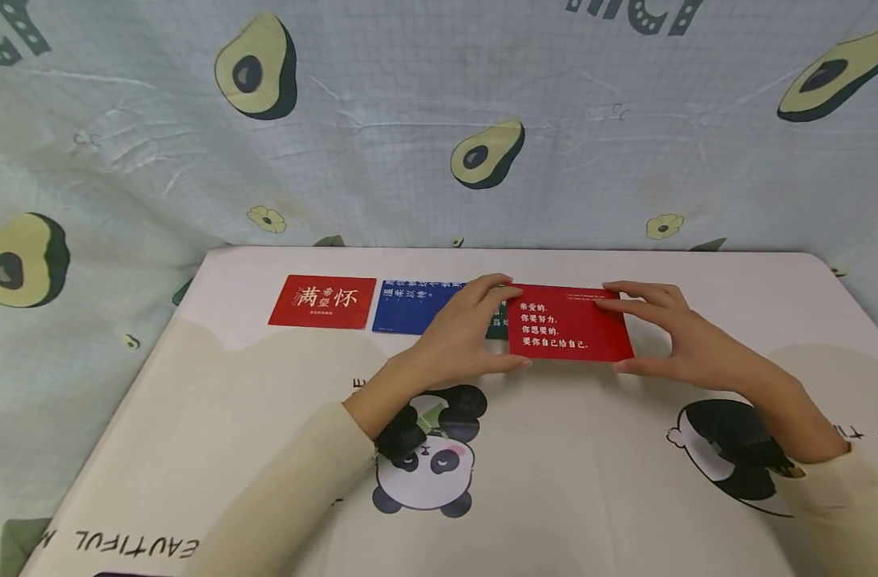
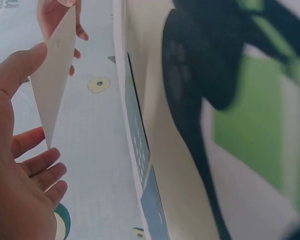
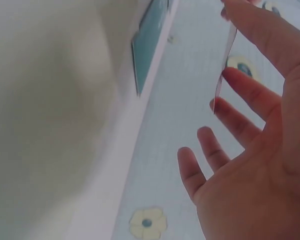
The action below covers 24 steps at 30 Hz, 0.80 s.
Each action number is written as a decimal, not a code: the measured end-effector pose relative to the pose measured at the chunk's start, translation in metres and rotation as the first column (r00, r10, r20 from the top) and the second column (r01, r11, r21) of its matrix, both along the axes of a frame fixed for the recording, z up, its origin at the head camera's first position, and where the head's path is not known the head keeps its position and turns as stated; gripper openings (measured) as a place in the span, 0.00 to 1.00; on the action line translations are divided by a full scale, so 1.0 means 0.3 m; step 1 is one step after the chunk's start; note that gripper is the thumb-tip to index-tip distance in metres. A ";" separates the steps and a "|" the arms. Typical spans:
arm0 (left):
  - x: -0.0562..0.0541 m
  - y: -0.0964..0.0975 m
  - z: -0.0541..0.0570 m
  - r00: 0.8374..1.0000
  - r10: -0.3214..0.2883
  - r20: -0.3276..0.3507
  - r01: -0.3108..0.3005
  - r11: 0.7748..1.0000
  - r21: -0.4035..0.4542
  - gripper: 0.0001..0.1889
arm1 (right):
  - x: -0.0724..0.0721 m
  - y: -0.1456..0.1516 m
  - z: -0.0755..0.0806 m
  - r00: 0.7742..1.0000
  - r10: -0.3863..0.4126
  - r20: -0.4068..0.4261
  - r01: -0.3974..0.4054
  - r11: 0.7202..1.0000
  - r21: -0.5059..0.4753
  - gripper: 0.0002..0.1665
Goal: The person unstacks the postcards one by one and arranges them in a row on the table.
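Note:
A red card with white lettering is held up off the table between both hands. My left hand pinches its left end, thumb at the lower edge and fingers at the top. At the right end my right hand grips it the same way. In the left wrist view the card's pale back shows, with the left hand around its near end. The right wrist view has the card nearly edge-on, at the fingertips of the right hand. It partly covers a green card on the table.
Left of the hands, another red card and a blue card lie in a row along the back of the table. The left hand overlaps the blue card. Behind the table's far edge hangs an avocado-print cloth.

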<state>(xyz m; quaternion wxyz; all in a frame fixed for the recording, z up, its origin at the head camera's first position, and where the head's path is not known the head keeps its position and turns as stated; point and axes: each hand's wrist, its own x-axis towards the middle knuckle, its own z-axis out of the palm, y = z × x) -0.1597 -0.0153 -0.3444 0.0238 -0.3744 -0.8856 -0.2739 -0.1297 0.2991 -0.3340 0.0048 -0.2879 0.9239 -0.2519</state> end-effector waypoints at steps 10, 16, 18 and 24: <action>-0.040 0.091 0.003 1.000 -0.015 0.011 0.015 1.000 -0.009 0.43 | -0.026 0.086 0.013 0.999 -0.041 0.025 0.040 0.999 0.025 0.52; -0.052 0.143 -0.005 1.000 0.009 0.010 -0.009 0.999 -0.049 0.43 | -0.041 0.130 0.018 0.998 -0.036 0.044 0.036 0.999 0.020 0.52; -0.058 0.161 -0.010 1.000 0.019 0.007 -0.018 0.998 -0.058 0.43 | -0.046 0.144 0.021 0.998 -0.037 0.056 0.037 0.999 0.013 0.51; -0.078 0.217 -0.030 0.999 0.039 0.001 -0.039 0.993 -0.112 0.45 | -0.060 0.183 0.015 0.994 -0.057 0.089 0.058 0.998 -0.003 0.50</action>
